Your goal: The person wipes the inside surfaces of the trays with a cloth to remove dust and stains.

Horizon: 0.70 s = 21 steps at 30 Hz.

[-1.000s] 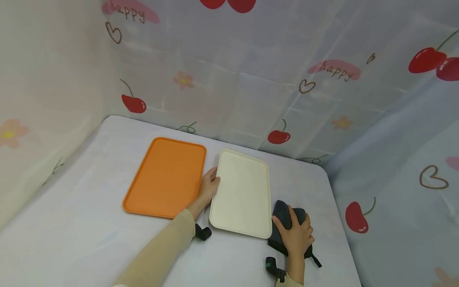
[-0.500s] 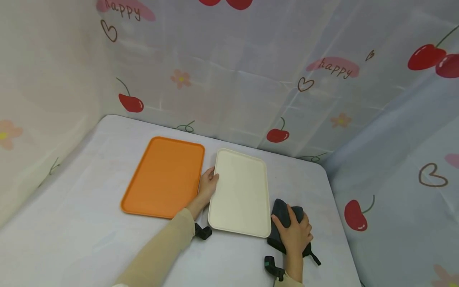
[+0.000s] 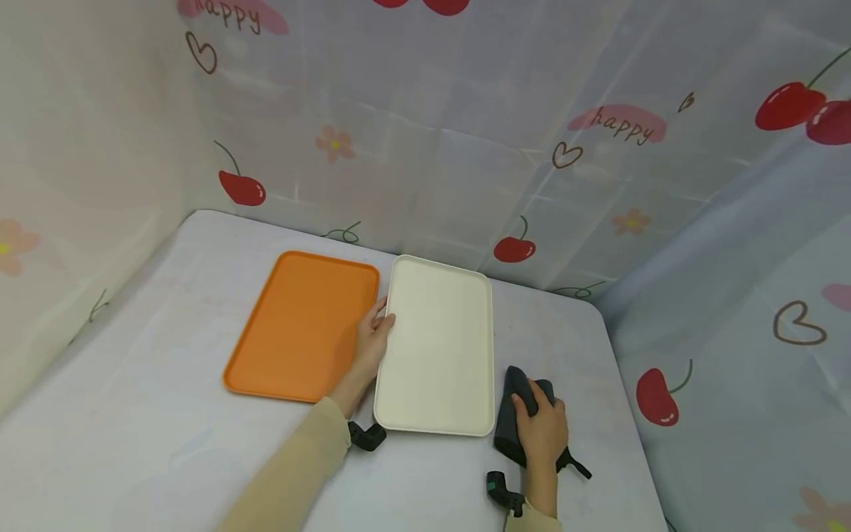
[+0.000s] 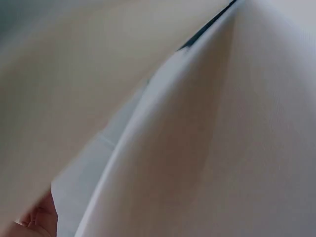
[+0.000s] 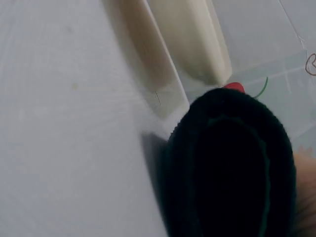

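Note:
My left hand (image 3: 370,341) grips the left edge of a cream rectangular tray (image 3: 439,347), its thumb at the rim. The tray is raised off the table, and a gap shows under it in the right wrist view. Most of the left wrist view is filled by the tray's blurred underside (image 4: 79,89) and the shadowed table. My right hand (image 3: 544,432) grips a soft dark grey cloth item with a short strap (image 3: 510,417), which rests on the table. Its rounded, folded or open end (image 5: 232,163) fills much of the right wrist view; its exact kind is unclear.
An orange rectangular tray (image 3: 302,325) lies flat at the left, partly behind my left wrist. The white-covered table (image 3: 159,332) ends at a back edge by a cherry-print curtain (image 3: 432,170). Another curtain stands at the right.
The cream tray has risen and shifted slightly left and toward the back edge with my left hand. The dark cloth item looks squeezed narrower under my right hand.

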Motion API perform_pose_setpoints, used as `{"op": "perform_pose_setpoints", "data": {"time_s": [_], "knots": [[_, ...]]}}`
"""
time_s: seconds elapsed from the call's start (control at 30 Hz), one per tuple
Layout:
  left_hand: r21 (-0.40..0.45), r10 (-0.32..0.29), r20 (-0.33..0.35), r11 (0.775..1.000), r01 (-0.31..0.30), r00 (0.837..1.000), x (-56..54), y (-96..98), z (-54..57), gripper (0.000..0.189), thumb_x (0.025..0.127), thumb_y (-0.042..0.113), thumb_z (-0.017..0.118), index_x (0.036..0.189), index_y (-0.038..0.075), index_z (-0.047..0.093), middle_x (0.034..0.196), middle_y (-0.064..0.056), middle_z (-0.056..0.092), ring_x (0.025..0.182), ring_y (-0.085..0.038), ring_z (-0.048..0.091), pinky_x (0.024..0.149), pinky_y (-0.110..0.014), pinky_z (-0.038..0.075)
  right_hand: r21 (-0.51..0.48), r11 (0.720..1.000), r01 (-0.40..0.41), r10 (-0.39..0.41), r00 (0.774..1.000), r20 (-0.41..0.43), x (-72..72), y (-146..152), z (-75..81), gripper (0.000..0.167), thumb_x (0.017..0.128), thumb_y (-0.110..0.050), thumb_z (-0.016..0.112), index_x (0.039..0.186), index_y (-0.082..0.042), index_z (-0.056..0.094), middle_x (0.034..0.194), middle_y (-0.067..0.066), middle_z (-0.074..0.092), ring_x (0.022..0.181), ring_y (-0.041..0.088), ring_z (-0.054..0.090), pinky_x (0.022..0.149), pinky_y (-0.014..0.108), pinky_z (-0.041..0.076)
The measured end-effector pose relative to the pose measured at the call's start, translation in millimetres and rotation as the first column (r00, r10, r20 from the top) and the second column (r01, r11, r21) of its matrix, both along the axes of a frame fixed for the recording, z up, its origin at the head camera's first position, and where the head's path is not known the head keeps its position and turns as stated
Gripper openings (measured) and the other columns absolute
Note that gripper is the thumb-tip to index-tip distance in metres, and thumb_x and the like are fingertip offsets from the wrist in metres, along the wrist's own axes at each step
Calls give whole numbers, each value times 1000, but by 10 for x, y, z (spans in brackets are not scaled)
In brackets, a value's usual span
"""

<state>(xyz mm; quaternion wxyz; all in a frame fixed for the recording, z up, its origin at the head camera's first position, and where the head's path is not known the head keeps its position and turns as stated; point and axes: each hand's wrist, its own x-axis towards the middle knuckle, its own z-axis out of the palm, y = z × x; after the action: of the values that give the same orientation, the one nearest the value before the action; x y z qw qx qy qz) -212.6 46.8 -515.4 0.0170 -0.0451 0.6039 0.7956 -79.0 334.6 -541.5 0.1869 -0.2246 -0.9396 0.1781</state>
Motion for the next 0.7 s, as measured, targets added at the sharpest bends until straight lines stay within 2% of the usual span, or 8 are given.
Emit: {"op": "perform_pose_setpoints", "data": {"time_s": [0.2,0.3,0.4,0.5,0.6,0.7], "knots": [[92,-25,63,996,19,998,86,-174,68,47,100,14,51,146,12,44,104,-7,64,81,-9,64,70,-23,55,-3,1000,-9,9,998,-56,6,-38,47,40,87,-24,74,124,-9,67,103,30,62,86,47,61,67,60,50],[119,-35,77,993,26,996,109,-260,131,46,100,16,52,146,13,45,104,-4,64,81,-8,65,71,-23,56,-10,1000,-15,14,991,-132,17,-64,96,38,86,-20,75,121,-7,68,100,30,63,86,47,61,67,61,49],[131,-46,71,991,37,996,126,-345,217,48,100,17,53,147,10,44,104,0,64,81,-6,65,72,-21,56,-22,1000,-22,17,974,-227,32,-93,184,37,85,-16,75,119,-5,69,96,30,62,82,46,59,66,61,47],[138,-64,57,989,55,996,143,-430,306,50,100,16,53,148,10,42,99,3,66,78,-5,66,71,-21,56,-54,998,-23,4,948,-317,40,-128,328,37,84,-12,76,119,-3,69,93,30,61,81,47,58,68,61,45],[179,-90,30,980,83,995,159,-511,378,49,101,15,51,149,12,41,98,8,66,80,-5,67,71,-21,57,-127,991,-33,-19,922,-388,26,-184,549,37,85,-10,75,120,-2,69,96,32,61,84,49,57,71,60,44],[228,-113,-7,967,112,994,174,-554,430,48,101,14,49,149,11,41,98,11,68,82,-5,67,72,-21,57,-216,975,-43,-57,899,-435,9,-254,837,37,85,-10,74,121,-2,68,99,31,61,88,44,57,74,46,45]]}}
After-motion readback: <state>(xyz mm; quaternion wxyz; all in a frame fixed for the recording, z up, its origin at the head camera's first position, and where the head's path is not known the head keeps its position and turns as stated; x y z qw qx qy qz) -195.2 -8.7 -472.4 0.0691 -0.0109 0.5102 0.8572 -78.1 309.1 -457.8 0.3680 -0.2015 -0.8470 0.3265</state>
